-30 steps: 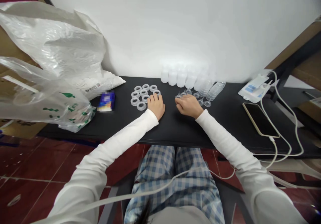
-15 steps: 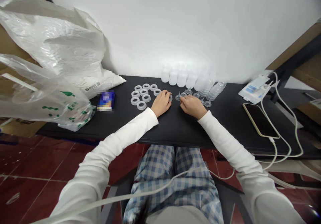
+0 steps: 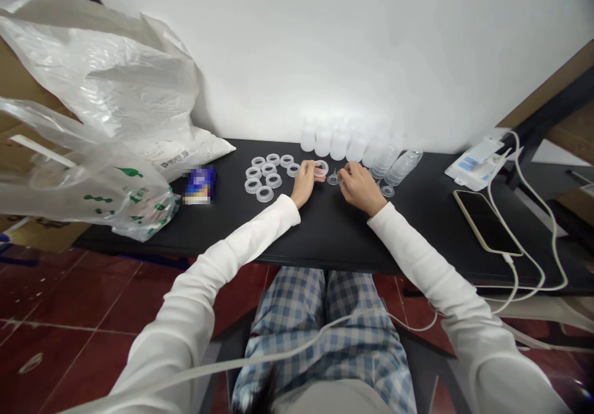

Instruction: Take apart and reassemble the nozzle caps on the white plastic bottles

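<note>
Head view shows that your left hand [image 3: 305, 182] is gripping one translucent ring [image 3: 326, 167] at its left side, between the thumb and the fingers. This ring is above the black table [image 3: 320, 231], near your right hand [image 3: 359, 185]. The fingers of your right hand are bent and point toward the table, but I cannot tell whether they are gripping something, because the fingertips are partly hidden. One small clear piece [image 3: 333, 179] with a thin pointed top lies between your two hands, and another clear piece [image 3: 387, 191] lies just beside your right hand. To the left of your left hand, nine other rings [image 3: 268, 174] lie flat in a group. Behind your hands, frosted bottles [image 3: 340, 146] stand in a row near the white wall [image 3: 325, 49].
</note>
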Available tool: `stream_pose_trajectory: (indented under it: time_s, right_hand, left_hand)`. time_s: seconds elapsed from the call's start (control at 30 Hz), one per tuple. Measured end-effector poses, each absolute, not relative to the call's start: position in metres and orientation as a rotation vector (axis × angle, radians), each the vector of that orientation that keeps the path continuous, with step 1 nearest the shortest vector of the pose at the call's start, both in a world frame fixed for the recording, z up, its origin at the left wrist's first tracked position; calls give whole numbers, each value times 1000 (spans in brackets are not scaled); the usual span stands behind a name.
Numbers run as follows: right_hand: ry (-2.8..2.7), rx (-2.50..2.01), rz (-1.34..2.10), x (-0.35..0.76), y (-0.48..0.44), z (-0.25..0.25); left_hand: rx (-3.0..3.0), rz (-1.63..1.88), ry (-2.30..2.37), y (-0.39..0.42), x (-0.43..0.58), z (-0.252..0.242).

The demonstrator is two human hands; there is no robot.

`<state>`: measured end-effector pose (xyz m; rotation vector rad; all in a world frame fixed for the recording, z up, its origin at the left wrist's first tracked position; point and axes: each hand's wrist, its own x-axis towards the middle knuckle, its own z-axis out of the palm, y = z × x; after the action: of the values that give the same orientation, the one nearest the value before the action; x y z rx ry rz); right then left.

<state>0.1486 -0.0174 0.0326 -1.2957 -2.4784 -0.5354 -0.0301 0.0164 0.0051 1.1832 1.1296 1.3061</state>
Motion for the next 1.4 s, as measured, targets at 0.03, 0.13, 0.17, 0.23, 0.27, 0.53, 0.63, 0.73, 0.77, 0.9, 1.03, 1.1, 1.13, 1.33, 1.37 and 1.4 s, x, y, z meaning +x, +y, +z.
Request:
stream_pose_trajectory:
  time_s: [0.03,0.13,0.17,0.23,0.27,0.53,0.63,0.73,0.77,0.9,1.03,1.1,1.13,1.33,1.37,1.4]
  right_hand:
    - [-2474,-1309,-559,149,-18,34]
    - [-2410,-1344,-560,148,-22,40]
    - [-2366,-1346,-526,147,-24,41]
    - [-2254,-1318,-405,144,-25,41]
    - [-2193,-1289,-329,142,-25,39]
    - [-1939,-1212,-70,120,-15,12]
    - [-1921,-1240,-101,114,-12,14]
    - [-1876,-1303,-138,109,-7,16]
    - [-1858,-1319,-147,107,-5,16]
    - [-1813,-1314,-140,102,6,12]
    - [-1807,-1324,-110,100,8,11]
    - [-1837,-1351,-111,101,5,13]
    - [-1855,-1367,-114,101,3,15]
    - [-1883,-1369,-104,101,-4,18]
    - [-1882,-1345,-101,101,-4,17]
    - [-1880,-1321,-101,101,-4,16]
  left_hand:
    - [1097,1305,1105,18,-29,5]
    - [962,1324,1025,18,-29,4]
    - [946,1333,1001,17,-30,4]
    - [946,1342,957,16,-34,3]
    - [958,1339,937,15,-36,2]
    - [1188,1362,863,15,-38,-4]
    - [1252,1388,860,13,-38,-3]
    - [1318,1416,855,11,-40,-2]
    - [1334,1422,854,10,-40,-2]
    - [1306,1470,873,13,-40,-4]
    - [1210,1480,917,15,-37,-7]
    - [1229,1452,883,14,-36,-7]
    - [1248,1439,860,13,-35,-6]
    - [1351,1427,816,8,-37,-4]
    - [1354,1441,821,8,-37,-3]
    - [1353,1456,824,9,-38,-3]
